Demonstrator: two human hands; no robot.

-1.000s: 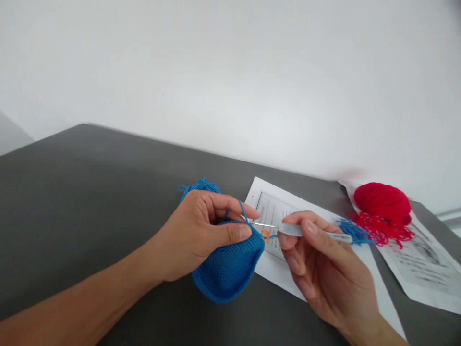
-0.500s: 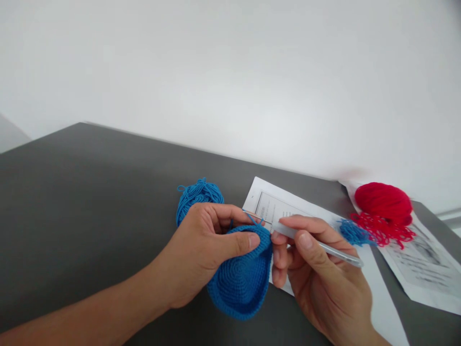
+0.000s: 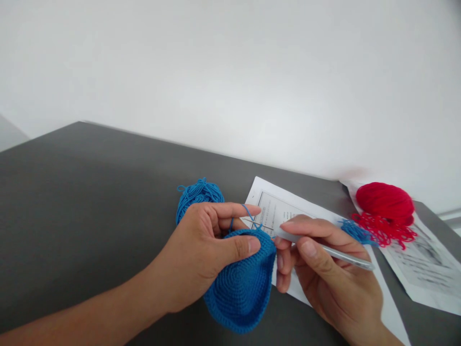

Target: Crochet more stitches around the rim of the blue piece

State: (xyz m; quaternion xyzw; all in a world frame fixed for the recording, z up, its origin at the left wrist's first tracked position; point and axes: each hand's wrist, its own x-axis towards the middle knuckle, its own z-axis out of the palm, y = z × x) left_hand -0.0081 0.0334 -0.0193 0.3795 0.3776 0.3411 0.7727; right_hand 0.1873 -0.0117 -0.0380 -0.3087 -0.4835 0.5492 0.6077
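Note:
My left hand (image 3: 212, 245) pinches the upper edge of a round blue crochet piece (image 3: 239, 288), thumb on the near side. A strand of blue yarn (image 3: 247, 210) runs over its extended index finger down to the piece. Between the fingers of my right hand (image 3: 331, 264) is a crochet hook (image 3: 345, 257) with a pale, translucent handle. Its thin metal shaft points left and crosses the yarn just above the edge of the crochet piece. Behind my left hand sits a ball of blue yarn (image 3: 200, 194), partly covered by it.
A printed sheet (image 3: 281, 202) lies under and behind my right hand on the dark grey table (image 3: 90, 202). To the right, a red yarn ball (image 3: 385, 202) and loose blue strands (image 3: 356, 232) rest on papers (image 3: 428, 269). A white wall (image 3: 230, 86) rises behind.
My right hand and the hook have shifted slightly right and down. My left index finger has straightened and lifted away from the edge, and the crochet piece hangs a little lower.

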